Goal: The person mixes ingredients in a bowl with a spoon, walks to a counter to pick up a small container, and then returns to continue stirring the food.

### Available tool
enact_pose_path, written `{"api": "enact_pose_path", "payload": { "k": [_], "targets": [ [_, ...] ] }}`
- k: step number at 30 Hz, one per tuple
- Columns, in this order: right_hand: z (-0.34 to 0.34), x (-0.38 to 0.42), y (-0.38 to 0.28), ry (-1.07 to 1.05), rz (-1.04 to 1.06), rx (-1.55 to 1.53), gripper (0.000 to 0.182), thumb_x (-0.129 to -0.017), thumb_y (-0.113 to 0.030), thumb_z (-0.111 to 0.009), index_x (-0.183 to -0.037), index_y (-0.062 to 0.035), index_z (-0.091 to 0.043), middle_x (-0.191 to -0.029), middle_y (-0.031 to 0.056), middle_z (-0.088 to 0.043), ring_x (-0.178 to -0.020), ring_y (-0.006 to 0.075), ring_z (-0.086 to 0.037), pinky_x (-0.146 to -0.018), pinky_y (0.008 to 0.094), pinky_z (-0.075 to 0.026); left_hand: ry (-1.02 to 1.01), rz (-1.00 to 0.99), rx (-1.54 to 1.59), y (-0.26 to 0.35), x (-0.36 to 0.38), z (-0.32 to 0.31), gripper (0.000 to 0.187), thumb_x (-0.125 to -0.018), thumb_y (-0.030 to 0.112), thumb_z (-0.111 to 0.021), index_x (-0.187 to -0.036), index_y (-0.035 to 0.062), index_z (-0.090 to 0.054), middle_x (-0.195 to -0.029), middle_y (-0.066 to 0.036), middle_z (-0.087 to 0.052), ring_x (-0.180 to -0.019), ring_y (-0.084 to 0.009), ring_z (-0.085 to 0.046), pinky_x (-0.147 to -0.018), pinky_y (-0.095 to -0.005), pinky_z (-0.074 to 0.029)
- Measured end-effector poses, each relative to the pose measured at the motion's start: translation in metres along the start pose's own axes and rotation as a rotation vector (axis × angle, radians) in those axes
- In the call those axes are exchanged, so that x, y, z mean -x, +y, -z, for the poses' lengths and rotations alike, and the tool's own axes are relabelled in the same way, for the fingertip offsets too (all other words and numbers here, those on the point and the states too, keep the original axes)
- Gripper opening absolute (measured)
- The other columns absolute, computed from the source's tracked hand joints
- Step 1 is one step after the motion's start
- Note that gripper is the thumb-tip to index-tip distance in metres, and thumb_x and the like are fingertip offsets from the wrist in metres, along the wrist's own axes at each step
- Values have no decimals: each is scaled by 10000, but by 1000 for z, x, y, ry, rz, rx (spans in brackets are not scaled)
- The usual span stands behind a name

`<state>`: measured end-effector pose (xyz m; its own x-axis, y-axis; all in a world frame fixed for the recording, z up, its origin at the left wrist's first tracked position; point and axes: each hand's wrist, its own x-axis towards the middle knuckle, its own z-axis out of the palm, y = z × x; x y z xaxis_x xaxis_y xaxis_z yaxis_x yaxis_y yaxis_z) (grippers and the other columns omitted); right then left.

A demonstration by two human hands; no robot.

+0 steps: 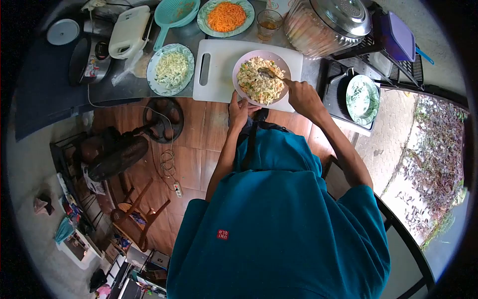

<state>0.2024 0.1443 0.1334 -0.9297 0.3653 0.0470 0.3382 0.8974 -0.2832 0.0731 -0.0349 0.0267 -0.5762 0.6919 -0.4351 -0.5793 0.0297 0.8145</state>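
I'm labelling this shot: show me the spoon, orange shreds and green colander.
Spoon [266, 73], head view, on its bowl.
Orange shreds [227, 17], head view, middle of heap.
Green colander [162, 38], head view, on its handle.

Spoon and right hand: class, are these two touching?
Touching. The head view shows the right hand closed around the handle of the spoon.

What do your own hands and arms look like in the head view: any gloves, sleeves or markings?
Both the left hand and right hand are bare, with no gloves. No watch or bracelet shows; rings are too small to tell. The shirt is plain teal, its loose short sleeves leaving the forearms uncovered. A small red square logo carries pale letters.
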Motion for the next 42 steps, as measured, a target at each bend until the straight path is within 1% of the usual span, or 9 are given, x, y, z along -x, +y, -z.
{"api": "enact_pose_path", "payload": {
  "k": [3, 4, 9, 11, 18, 21, 30, 36, 42],
  "targets": [
    [-8, 24, -4, 135, 140, 55, 334, -789, -102, -521, -1116, -43, -549, -660, 137, -489, -568, 302, -529, -522, 459, -450, -8, 10, 8, -3, -2, 3, 465, -937, 12, -362, -1360, 35, -171, -1000, -265, -551, -759, -384, -654, -683, -398, -593],
    [-14, 32, -5, -44, -14, -2, 320, -795, -99, -514, -1110, -60, -558, -687, 145, -507, -589, 306, -544, -527, 455, -453, -13, 13, 5, -4, -3, 4, 465, -937, 12, -362, -1360, 35, -171, -1000, -265, -551, -759, -384, -654, -683, -398, -593],
    [-41, 31, 8, -37, -116, -9, 367, -816, -97, -489, -1177, -97, -550, -641, 163, -509, -587, 321, -550, -531, 452, -461, -23, -54, -23, -3, -2, 2, 441, -940, 25, -372, -1345, 28, -198, -1001, -263, -548, -753, -374, -652, -684, -400, -592],
    [-22, 21, -2, -74, -167, -73, 353, -813, -48, -474, -1156, -38, -555, -579, 198, -544, -513, 350, -553, -494, 449, -467, 0, -4, -17, 0, 0, 1, 435, -940, 27, -373, -1342, 26, -207, -1005, -259, -549, -755, -368, -651, -681, -396, -593],
    [25, 37, -23, -355, -106, -9, 531, -771, -44, -488, -1299, -90, -443, -655, 228, -601, -591, 349, -625, -538, 455, -504, -23, -19, -84, -3, -3, 5, 438, -934, 18, -382, -1340, 27, -220, -1021, -258, -543, -763, -349, -651, -691, -398, -592],
    [-3, 47, -14, -319, -76, 7, 548, -769, -39, -488, -1311, -92, -427, -650, 212, -603, -585, 343, -625, -528, 451, -502, -20, -96, -186, -33, -18, 26, 450, -932, 16, -384, -1346, 30, -211, -1030, -262, -536, -780, -366, -647, -710, -412, -586],
    [10, 23, 33, -271, 34, -45, 476, -793, -85, -469, -1264, -133, -514, -631, 190, -599, -573, 339, -611, -550, 448, -505, -38, 23, -75, 3, 1, 2, 477, -965, 132, -386, -1364, 48, -137, -1017, -269, -577, -833, -346, -654, -735, -381, -574],
    [39, 18, 51, -437, 122, -56, 430, -842, -83, -432, -1256, -150, -526, -658, 205, -601, -598, 349, -608, -599, 455, -508, -56, -39, -110, -3, -1, 5, 474, -967, 131, -382, -1364, 55, -133, -988, -278, -596, -817, -353, -658, -715, -380, -577],
    [-5, 13, 52, -327, 170, 41, 400, -844, -86, -436, -1215, -157, -567, -649, 184, -605, -598, 338, -610, -605, 444, -509, -55, -19, -126, -5, -2, 7, 484, -967, 132, -384, -1369, 60, -125, -977, -282, -597, -809, -360, -659, -707, -381, -578]
  ]
}}
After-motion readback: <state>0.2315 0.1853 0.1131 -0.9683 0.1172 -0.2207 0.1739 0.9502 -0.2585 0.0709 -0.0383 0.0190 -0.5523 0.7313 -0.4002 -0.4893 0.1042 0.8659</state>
